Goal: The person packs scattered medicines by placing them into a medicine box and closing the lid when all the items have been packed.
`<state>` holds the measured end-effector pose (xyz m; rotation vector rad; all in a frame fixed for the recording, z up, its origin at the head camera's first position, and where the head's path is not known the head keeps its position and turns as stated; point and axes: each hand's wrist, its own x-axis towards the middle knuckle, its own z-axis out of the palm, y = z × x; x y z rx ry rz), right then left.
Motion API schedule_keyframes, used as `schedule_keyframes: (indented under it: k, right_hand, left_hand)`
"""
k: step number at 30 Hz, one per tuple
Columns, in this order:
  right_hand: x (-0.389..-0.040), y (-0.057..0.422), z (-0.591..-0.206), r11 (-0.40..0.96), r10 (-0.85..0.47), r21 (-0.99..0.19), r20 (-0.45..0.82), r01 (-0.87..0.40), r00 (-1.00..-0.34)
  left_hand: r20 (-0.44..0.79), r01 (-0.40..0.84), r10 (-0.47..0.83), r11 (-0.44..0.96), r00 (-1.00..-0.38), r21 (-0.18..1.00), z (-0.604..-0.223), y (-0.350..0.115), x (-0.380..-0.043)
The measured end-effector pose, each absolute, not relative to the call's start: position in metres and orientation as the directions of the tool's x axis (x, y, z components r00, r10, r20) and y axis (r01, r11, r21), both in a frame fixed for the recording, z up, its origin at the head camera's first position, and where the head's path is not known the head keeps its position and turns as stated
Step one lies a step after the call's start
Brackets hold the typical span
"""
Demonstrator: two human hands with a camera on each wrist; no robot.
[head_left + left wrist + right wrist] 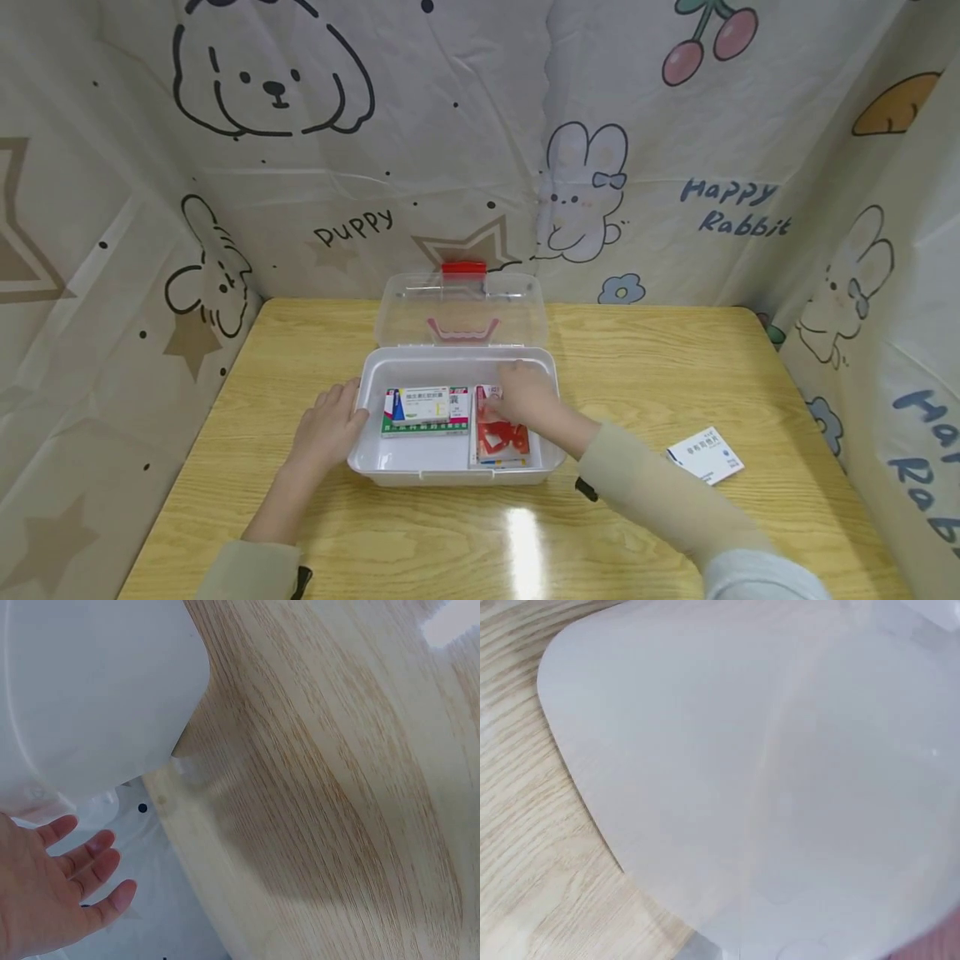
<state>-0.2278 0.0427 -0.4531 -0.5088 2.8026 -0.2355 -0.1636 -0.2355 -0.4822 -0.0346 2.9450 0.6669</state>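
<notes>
At left, a cloth [45,400] printed with stars and animals hangs beside a wood-grain table [232,400], where a person's left hand [327,421], in a beige sleeve [251,571], lies at the left rim of a white tub [420,457], fingers loose and grasping nothing. The tub's clear lid [405,308] is swung back on the far side, with a red latch [463,268] at its far edge and a pink handle [462,335] nearer. Inside the tub, toward the left, a small white box [423,405] lies flat on a larger green box [427,431]. Right of that pair, a red box [498,446] lies lengthwise, near to far, on the tub's right side. The right hand [528,396] reaches in from the right, its thumb over the red box; whether it grips cannot be told. Well right of the tub, a white carton [707,454] rests at an angle on the table, just beyond the right sleeve [660,492]. Farther right, the cloth shows a rabbit and blue lettering.
</notes>
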Motion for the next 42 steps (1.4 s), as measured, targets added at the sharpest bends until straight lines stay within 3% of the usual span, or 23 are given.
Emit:
schedule_keyframes:
  k: [7, 17, 30, 42]
  right_hand:
    - [-0.224, 0.062, -0.444, 0.874, -0.478, -0.176, -0.155, -0.452, -0.864]
    - [-0.222, 0.097, -0.434, 0.756, -0.627, -0.231, 0.01, -0.612, -0.779]
    - [-0.212, 0.147, -0.428, 0.8, -0.505, -0.253, 0.208, -0.545, -0.838]
    - [-0.204, 0.194, -0.446, 0.894, -0.291, -0.289, 0.205, -0.342, -0.934]
  left_hand:
    - [-0.128, -0.048, 0.007, 0.907, -0.992, 0.419, -0.483, -0.236, -0.164]
    - [-0.116, -0.048, 0.002, 0.903, -0.993, 0.426, -0.484, -0.236, -0.164]
    - [-0.114, -0.042, 0.007, 0.907, -0.993, 0.419, -0.484, -0.237, -0.164]
    - [-0.113, -0.04, 0.008, 0.909, -0.994, 0.414, -0.485, -0.237, -0.165]
